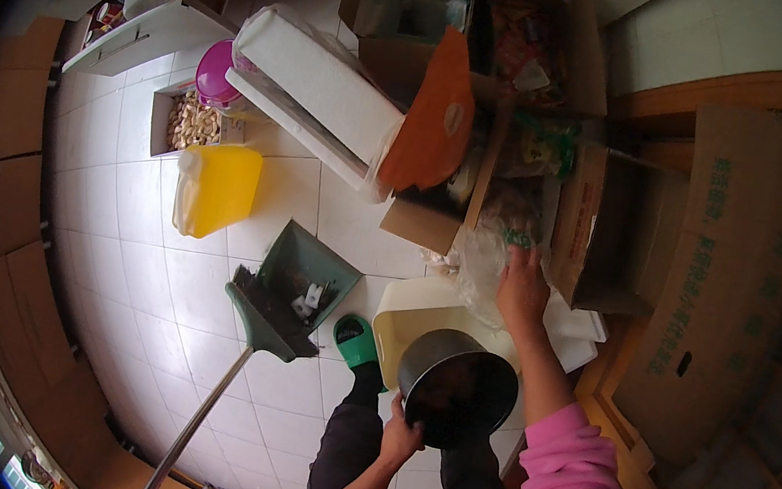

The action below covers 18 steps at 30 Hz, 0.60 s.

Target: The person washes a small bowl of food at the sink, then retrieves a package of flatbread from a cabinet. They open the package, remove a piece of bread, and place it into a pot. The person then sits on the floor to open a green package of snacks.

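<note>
My left hand [400, 436] grips the rim of a dark metal pot [418, 370], which is tilted above a cream plastic bin [393, 305]. The inside of the pot is in shadow, so its contents are unclear. Up and to the right, my right hand [524, 291] reaches to a clear plastic bag [482, 266] with green printing. Its fingers touch the bag near an open cardboard box, but whether they close on it is hard to see. The bag overlaps the far side of the bin.
A broom [274, 318] rests on a green dustpan [306, 254] holding debris. Beyond stand a yellow jug [217, 192], a box of peanuts [160, 126] and white foam panels [324, 83]. Cardboard boxes [583, 228] crowd the right, and a drawer [141, 40] hangs out at upper left.
</note>
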### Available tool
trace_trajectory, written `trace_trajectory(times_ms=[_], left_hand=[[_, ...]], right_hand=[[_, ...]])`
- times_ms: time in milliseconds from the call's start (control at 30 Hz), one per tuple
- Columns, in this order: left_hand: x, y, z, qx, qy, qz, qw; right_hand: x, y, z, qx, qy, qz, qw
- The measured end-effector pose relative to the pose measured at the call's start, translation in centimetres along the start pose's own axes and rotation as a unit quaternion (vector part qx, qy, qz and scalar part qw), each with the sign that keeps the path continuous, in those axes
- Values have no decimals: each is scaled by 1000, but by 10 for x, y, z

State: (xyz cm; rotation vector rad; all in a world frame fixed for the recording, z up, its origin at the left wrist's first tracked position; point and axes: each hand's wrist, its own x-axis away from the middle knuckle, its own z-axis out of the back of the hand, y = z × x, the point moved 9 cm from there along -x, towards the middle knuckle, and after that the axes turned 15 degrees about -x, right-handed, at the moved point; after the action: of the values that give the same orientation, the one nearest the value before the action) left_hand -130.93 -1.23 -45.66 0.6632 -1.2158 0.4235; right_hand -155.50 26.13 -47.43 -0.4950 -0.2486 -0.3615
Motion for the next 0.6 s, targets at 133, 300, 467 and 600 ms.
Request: trace_trajectory(times_ms=[133, 300, 467, 600], left_hand=[[-6, -6, 3, 44, 4, 14, 999], [-11, -8, 4, 88, 16, 20, 996], [-13, -3, 1, 151, 30, 29, 988], [-18, 2, 0, 192, 22, 20, 981]], right_hand=[[-39, 26, -1, -228, 45, -46, 972], [-90, 46, 10, -310, 121, -33, 943], [-129, 42, 32, -153, 107, -63, 980], [-157, 45, 32, -127, 48, -51, 989]])
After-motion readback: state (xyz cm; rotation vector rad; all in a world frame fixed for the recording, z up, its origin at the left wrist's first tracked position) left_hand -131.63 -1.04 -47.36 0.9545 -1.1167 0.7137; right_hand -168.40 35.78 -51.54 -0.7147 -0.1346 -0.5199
